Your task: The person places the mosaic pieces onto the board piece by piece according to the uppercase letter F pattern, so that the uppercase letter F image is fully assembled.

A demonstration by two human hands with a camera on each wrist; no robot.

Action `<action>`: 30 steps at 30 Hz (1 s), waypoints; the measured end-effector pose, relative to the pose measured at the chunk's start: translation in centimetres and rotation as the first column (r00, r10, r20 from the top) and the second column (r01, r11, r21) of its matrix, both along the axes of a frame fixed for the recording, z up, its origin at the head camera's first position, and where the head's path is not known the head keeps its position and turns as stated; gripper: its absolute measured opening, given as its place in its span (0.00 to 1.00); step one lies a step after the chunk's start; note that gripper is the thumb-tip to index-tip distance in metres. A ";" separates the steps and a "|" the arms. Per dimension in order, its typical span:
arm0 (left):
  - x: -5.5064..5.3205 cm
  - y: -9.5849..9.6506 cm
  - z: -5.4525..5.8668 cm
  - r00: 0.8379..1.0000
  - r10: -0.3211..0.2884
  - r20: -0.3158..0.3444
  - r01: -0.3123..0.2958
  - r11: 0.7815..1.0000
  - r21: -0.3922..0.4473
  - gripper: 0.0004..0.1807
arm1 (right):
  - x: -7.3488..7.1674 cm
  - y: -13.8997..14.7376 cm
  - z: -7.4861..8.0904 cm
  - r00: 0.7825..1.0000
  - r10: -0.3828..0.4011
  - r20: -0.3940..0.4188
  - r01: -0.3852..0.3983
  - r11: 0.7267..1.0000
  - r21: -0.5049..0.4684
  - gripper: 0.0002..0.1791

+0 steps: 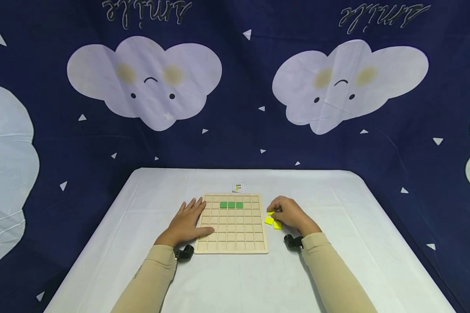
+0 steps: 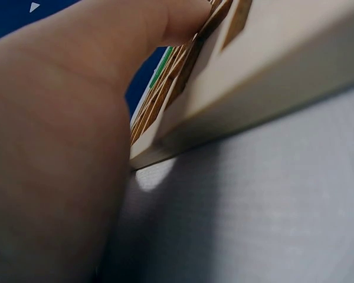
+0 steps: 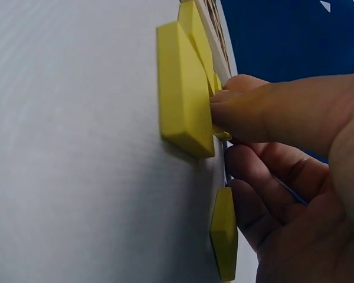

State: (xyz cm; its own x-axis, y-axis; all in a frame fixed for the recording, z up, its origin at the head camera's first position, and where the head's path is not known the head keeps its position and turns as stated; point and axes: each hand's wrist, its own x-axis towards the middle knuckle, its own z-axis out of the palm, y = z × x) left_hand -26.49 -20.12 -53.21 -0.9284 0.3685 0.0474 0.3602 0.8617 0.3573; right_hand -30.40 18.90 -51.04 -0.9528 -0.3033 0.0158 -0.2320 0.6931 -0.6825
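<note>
A wooden grid board [image 1: 231,251] lies on the table, with three green tiles [image 1: 231,204] side by side in a row near its far edge. My left hand [image 1: 186,221] rests on the board's left side, fingers spread and thumb reaching over the grid. To the right of the board, my right hand [image 1: 291,213] pinches a yellow tile [image 3: 222,134] between thumb and fingertips. Other yellow tiles [image 1: 269,220] lie on the cloth right by it. In the right wrist view one yellow tile [image 3: 183,88] stands close before the thumb, another [image 3: 225,236] beneath the curled fingers.
A small printed card [image 1: 238,188] with a coloured grid lies just beyond the board's far edge. White cloth [image 1: 235,282] covers the table. A dark blue curtain [image 1: 243,87] with clouds hangs behind it. Each wrist carries a black camera [image 1: 293,242].
</note>
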 end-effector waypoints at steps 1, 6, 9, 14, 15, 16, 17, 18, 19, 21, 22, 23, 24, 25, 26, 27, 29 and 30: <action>0.0 0.0 0.0 1.000 0.000 0.001 0.000 1.000 -0.003 0.62 | 0.0 0.0 0.0 1.000 0.002 -0.002 -0.002 1.000 -0.005 0.13; 0.2 -0.1 0.2 1.000 -0.004 0.002 0.004 1.000 0.002 0.62 | 0.1 -0.1 0.0 0.999 0.011 -0.033 -0.012 1.000 -0.010 0.13; 0.3 -0.1 0.3 1.000 -0.003 0.004 0.003 1.000 0.009 0.62 | 0.2 -0.1 0.1 0.999 0.028 -0.046 -0.028 1.000 -0.007 0.12; 0.2 -0.1 0.1 1.000 -0.001 0.000 0.001 1.000 0.006 0.62 | 0.2 -0.1 0.1 0.998 0.043 -0.054 -0.042 0.999 0.017 0.11; 0.1 -0.1 0.1 1.000 -0.002 -0.001 0.002 1.000 0.007 0.62 | 0.3 -0.1 0.1 0.997 0.043 -0.058 -0.042 0.999 0.023 0.11; 0.1 -0.1 0.0 1.000 -0.003 -0.003 0.003 1.000 0.006 0.62 | 0.2 -0.1 0.1 0.997 0.043 -0.064 -0.041 0.999 0.029 0.11; 0.0 -0.1 0.0 1.000 -0.003 -0.006 0.004 1.000 0.006 0.62 | 0.2 -0.1 0.1 0.997 0.046 -0.069 -0.043 0.999 0.033 0.10; 0.0 -0.1 0.0 1.000 -0.004 -0.006 0.004 1.000 0.007 0.62 | 0.2 -0.1 0.1 0.996 0.046 -0.073 -0.044 0.998 0.034 0.10; 0.0 -0.1 0.0 1.000 -0.002 -0.004 0.002 1.000 0.005 0.62 | 0.2 -0.1 0.1 0.996 0.046 -0.074 -0.044 0.999 0.031 0.10; 0.0 -0.1 0.0 1.000 0.001 0.000 -0.001 1.000 0.009 0.62 | 0.1 -0.1 0.0 0.996 0.042 -0.072 -0.040 0.999 0.021 0.09; 0.0 -0.1 0.0 1.000 0.001 0.001 -0.001 1.000 0.009 0.62 | 0.0 -0.1 -0.1 0.997 0.039 -0.071 -0.038 0.999 0.013 0.09; 0.0 -0.1 0.0 1.000 0.001 0.001 -0.001 1.000 0.010 0.62 | 0.0 -0.1 -0.1 0.997 0.036 -0.067 -0.035 0.999 0.006 0.09; 0.0 -0.1 0.0 1.000 0.001 0.001 -0.001 1.000 0.008 0.62 | 0.0 -0.1 -0.2 0.998 0.029 -0.064 -0.029 1.000 -0.003 0.09; 0.0 -0.2 0.0 1.000 0.001 0.001 -0.001 1.000 0.004 0.62 | 0.0 -0.1 -0.2 0.998 0.023 -0.063 -0.024 1.000 -0.010 0.09; 0.0 -0.2 -0.1 1.000 0.001 0.000 -0.001 1.000 0.002 0.62 | -0.1 -0.2 -0.3 0.998 0.019 -0.062 -0.019 1.000 -0.015 0.09; 0.0 -0.2 -0.1 1.000 0.000 -0.003 0.000 1.000 0.001 0.62 | -0.1 -0.2 -0.4 0.997 0.019 -0.069 -0.020 1.000 -0.017 0.09; 0.0 -0.2 -0.2 1.000 0.001 -0.006 -0.001 1.000 0.003 0.62 | -0.1 -0.4 -0.3 0.997 0.015 -0.075 -0.017 0.999 -0.027 0.09; 0.0 -0.2 -0.3 1.000 0.003 -0.007 -0.003 1.000 0.004 0.63 | -0.1 -0.5 -0.4 0.997 0.016 -0.079 -0.019 0.999 -0.031 0.08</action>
